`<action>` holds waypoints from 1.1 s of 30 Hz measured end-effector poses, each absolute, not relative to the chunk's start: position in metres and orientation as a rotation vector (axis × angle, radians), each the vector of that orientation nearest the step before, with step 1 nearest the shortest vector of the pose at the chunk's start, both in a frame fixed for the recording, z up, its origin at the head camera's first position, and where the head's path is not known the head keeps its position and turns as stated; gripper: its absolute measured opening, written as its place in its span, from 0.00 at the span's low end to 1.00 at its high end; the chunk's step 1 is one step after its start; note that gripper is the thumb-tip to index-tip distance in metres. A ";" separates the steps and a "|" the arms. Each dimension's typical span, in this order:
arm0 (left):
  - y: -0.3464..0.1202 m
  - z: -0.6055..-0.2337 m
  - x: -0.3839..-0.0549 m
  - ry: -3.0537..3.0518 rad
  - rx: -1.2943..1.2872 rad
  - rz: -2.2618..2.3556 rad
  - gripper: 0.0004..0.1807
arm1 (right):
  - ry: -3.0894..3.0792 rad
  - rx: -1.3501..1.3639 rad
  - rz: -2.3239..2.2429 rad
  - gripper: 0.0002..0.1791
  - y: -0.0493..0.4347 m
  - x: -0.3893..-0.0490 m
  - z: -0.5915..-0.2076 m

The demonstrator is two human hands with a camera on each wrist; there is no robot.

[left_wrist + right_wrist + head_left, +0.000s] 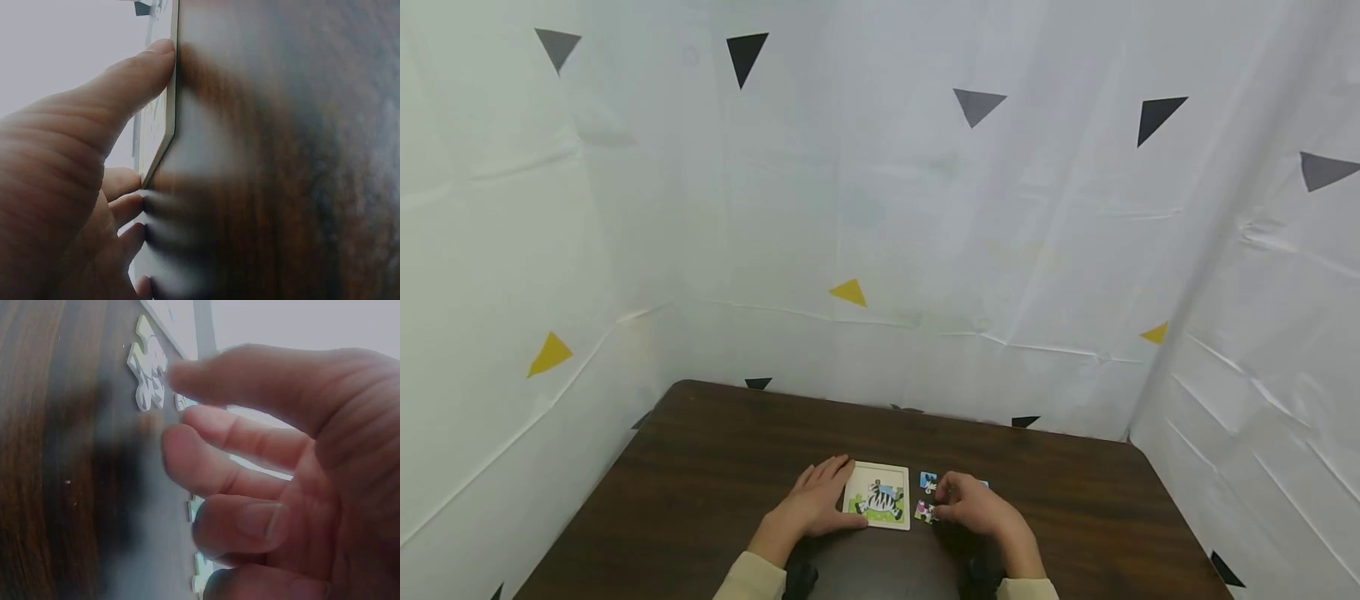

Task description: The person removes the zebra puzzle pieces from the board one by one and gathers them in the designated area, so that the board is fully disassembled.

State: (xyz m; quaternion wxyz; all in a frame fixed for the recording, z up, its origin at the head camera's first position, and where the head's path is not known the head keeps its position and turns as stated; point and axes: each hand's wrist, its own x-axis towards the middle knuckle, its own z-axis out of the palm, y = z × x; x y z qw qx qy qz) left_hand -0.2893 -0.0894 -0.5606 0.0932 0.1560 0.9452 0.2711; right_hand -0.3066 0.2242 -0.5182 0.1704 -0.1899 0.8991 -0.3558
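Note:
A square jigsaw board [882, 466] with a pale rim lies on the dark table, its zebra picture [882, 498] partly filled in on green and blue. My left hand [820, 502] rests at its left side, fingers spread and fairly straight. In the left wrist view the thumb [140, 72] touches the board's near edge and the fingertips reach the corner. To the right of the board, my right hand [976, 507] hovers over loose pieces, fingers loosely bent. Nothing shows between its thumb and fingers. A pink-and-white piece [922, 511] lies by the thumb; a blue piece [928, 481] lies farther back.
Beyond the right hand another blue piece [986, 483] peeks out, partly covered. Greenish piece edges [201, 569] show behind the fingers in the right wrist view. The brown table [752, 442] meets white sheeting [880, 208] with printed triangles at the back and sides.

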 end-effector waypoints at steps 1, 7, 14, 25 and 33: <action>-0.089 -0.560 -0.289 2.804 0.459 0.806 0.58 | 2.548 -0.522 -1.008 0.12 0.225 -0.307 -0.519; -0.088 -0.558 -0.288 2.787 0.446 0.820 0.59 | 2.525 -0.494 -0.971 0.14 0.224 -0.306 -0.525; -0.088 -0.571 -0.296 2.797 0.471 0.871 0.62 | 2.556 -0.493 -0.968 0.12 0.225 -0.308 -0.523; -0.090 -0.561 -0.287 2.770 0.457 0.852 0.60 | 2.548 -0.514 -1.004 0.13 0.225 -0.304 -0.524; -0.091 -0.581 -0.298 2.806 0.497 0.857 0.64 | 2.529 -0.528 -1.030 0.13 0.225 -0.302 -0.521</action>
